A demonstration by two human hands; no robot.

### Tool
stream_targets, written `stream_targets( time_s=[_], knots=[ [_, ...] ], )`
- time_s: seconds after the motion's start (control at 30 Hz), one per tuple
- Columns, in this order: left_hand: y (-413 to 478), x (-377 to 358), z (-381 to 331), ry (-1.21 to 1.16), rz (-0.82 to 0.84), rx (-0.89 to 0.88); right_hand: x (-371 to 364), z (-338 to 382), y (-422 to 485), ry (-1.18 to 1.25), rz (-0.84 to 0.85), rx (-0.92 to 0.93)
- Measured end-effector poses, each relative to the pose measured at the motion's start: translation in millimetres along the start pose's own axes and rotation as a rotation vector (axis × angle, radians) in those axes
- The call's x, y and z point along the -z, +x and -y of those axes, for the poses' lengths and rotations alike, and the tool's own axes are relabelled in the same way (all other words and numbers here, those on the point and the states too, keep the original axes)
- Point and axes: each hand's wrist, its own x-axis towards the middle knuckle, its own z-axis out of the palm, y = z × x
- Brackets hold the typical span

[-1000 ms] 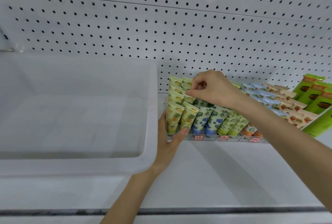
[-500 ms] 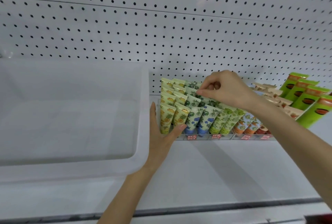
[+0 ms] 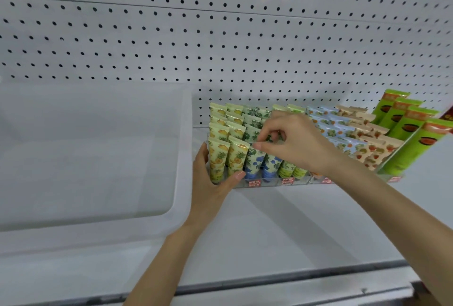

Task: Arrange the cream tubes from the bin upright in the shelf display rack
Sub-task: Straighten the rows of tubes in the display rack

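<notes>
1. Head view, centre of the frame: the cream tubes (image 3: 221, 156) stand upright in rows in the clear display rack (image 3: 300, 180). Yellow fruit prints fill its left end, then blue-flower, green, pale blue and strawberry prints run rightward.
2. Your right hand (image 3: 296, 145) reaches in from the lower right. Its thumb and forefinger pinch the top edge of a front-row blue-flower tube (image 3: 253, 162), and the other fingers are curled.
3. Your left hand (image 3: 208, 184) comes up from the bottom centre. Its fingers lie straight along the rack's left end and the thumb rests across the front lip; it grasps nothing.
4. Left of the rack, the translucent white bin (image 3: 182, 158) sits just beside your left hand.
5. Tall green boxes (image 3: 411, 134) lean at the right edge.
6. Everything rests on the white shelf (image 3: 294, 227), and the pegboard (image 3: 220, 48) fills the upper half.
</notes>
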Motion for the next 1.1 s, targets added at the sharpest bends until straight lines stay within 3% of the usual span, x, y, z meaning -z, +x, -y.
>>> stream_targets(
  time_s=[0.3, 0.6, 0.77, 1.1],
  knots=[
    [-1, 0, -3, 0.017, -0.004, 0.019, -9, 2, -1, -0.062, -0.072, -0.013],
    [-1, 0, -1, 0.024, 0.013, 0.020, 11, 1, -8, -0.060, -0.031, -0.009],
    [0, 0, 5, 0.077, 0.023, 0.036, 36, -12, -21, -0.073, -0.090, -0.054],
    [1, 2, 11, 0.142, 0.008, 0.055, 17, -24, -22, -0.140, -0.051, -0.098]
  ],
)
